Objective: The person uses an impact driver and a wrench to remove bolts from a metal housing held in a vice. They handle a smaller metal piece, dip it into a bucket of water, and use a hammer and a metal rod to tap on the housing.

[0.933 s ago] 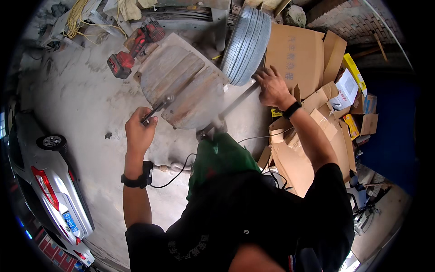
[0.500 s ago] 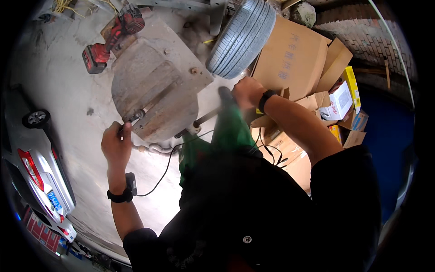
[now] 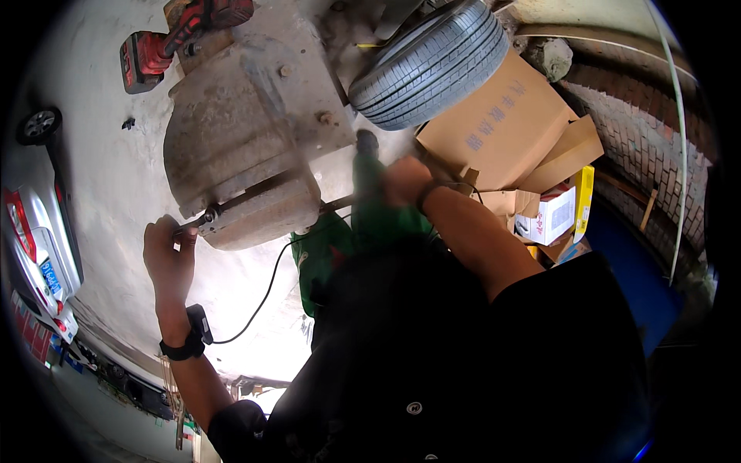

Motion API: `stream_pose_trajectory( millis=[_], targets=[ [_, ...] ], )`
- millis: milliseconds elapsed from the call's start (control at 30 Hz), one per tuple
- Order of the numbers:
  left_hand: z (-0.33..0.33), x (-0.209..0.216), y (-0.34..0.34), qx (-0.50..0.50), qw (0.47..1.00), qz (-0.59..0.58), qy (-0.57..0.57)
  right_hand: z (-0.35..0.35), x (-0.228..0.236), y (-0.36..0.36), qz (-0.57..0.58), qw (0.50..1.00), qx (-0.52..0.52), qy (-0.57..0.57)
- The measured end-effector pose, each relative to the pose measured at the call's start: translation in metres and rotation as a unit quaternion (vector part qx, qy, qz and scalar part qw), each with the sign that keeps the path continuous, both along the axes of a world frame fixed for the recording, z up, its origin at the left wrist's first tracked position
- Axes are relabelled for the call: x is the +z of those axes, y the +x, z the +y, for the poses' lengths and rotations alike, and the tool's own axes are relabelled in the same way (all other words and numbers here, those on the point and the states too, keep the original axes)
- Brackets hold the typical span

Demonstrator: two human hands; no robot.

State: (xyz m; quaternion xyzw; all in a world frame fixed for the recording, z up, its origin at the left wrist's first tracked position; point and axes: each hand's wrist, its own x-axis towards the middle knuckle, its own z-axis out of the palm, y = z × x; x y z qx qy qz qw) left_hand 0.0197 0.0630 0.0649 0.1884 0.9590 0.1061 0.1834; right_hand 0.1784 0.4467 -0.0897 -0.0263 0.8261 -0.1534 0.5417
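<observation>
In my left hand (image 3: 168, 245), fingers closed, is a slim dark metal tool, apparently a wrench (image 3: 194, 224). Its far end meets a rounded bolt or fitting at the near-left corner of a worn, rusty metal block (image 3: 258, 212). The block sits with a broad, scuffed metal plate (image 3: 224, 123) in front of me. My right hand (image 3: 405, 182) is a blurred fist to the right of the block. It appears wrapped round a rod-like handle (image 3: 340, 203) that reaches left to the block's side; the grip itself is smeared.
A red-and-black cordless impact driver (image 3: 166, 46) lies at the far left of the plate. Beyond my right hand are a tyre (image 3: 432, 65) and cardboard boxes (image 3: 502, 116). A black cable (image 3: 270, 289) hangs from my left wrist. A silver car (image 3: 42, 255) stands far left.
The view has shifted, so the plate, driver and car sit farther left. The right hand has dropped nearer the block with its rod-like handle. The left hand keeps the wrench at the same fitting.
</observation>
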Motion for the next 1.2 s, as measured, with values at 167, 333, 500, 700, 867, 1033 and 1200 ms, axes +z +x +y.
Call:
stream_pose_trajectory(
  millis=[167,333,500,700,867,1033,1200],
  targets=[
    [0.000,0.003,-0.002,-0.006,0.999,-0.025,-0.024,0.004,-0.041,0.007,0.009,1.000,-0.010,-0.019],
    [0.002,0.004,-0.007,-0.016,0.999,-0.041,0.014,0.003,-0.057,0.002,-0.004,0.997,0.063,-0.042],
    [0.007,0.004,-0.008,-0.025,0.999,-0.037,0.011,0.006,-0.063,0.002,0.004,0.999,0.027,-0.038],
    [0.008,0.006,-0.010,-0.029,0.999,-0.024,-0.013,0.004,-0.106,0.012,0.039,0.994,0.062,-0.076],
    [0.008,0.001,-0.004,-0.041,0.999,0.003,0.028,0.000,-0.079,-0.013,-0.025,0.991,0.116,-0.065],
    [0.012,0.006,-0.008,-0.053,0.999,-0.004,0.001,0.006,-0.118,0.007,0.065,0.987,0.102,-0.104],
    [0.004,0.001,-0.004,-0.044,0.998,0.008,-0.051,-0.005,-0.118,0.004,0.064,0.982,0.133,-0.117]
  ],
)
